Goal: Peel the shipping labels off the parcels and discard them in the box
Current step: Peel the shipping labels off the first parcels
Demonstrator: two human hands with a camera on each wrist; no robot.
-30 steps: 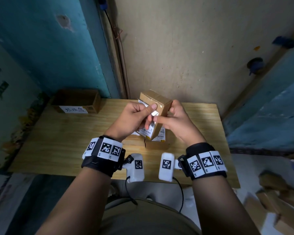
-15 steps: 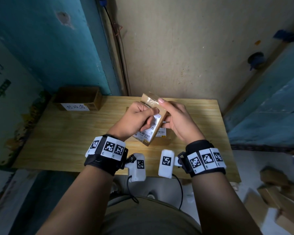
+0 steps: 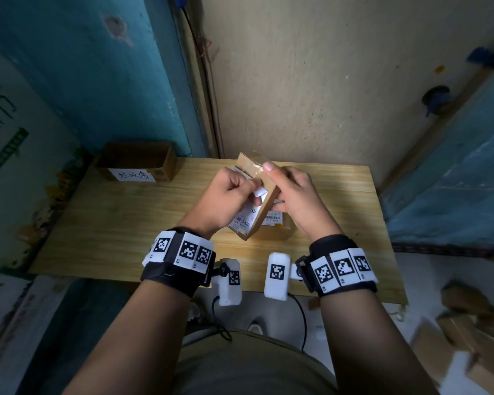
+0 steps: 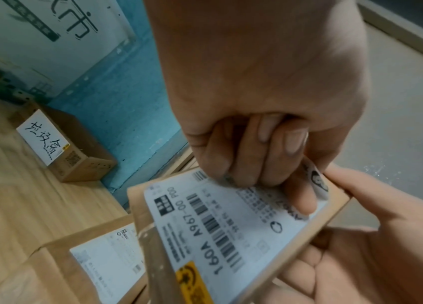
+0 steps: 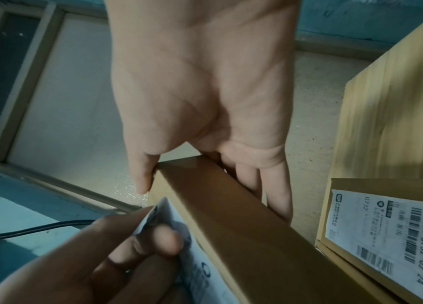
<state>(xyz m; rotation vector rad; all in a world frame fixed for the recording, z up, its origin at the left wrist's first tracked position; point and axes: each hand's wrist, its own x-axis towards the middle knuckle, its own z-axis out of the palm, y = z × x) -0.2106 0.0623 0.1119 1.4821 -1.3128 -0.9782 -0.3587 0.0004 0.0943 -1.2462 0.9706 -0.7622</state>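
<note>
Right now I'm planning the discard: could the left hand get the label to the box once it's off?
Probably yes: the box sits open-topped at the table's far left corner, with bare wood between it and the left hand.

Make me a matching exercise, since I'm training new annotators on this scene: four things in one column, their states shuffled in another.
Things:
1. left hand
2. right hand
3. held parcel
4. open box

States:
A. grips the parcel
B. stands at the table's far left corner
C. pinches a lifted label corner
D. tilted, in the air above the table

Pairs: 1-C, 2-A, 3-D, 4-B
</note>
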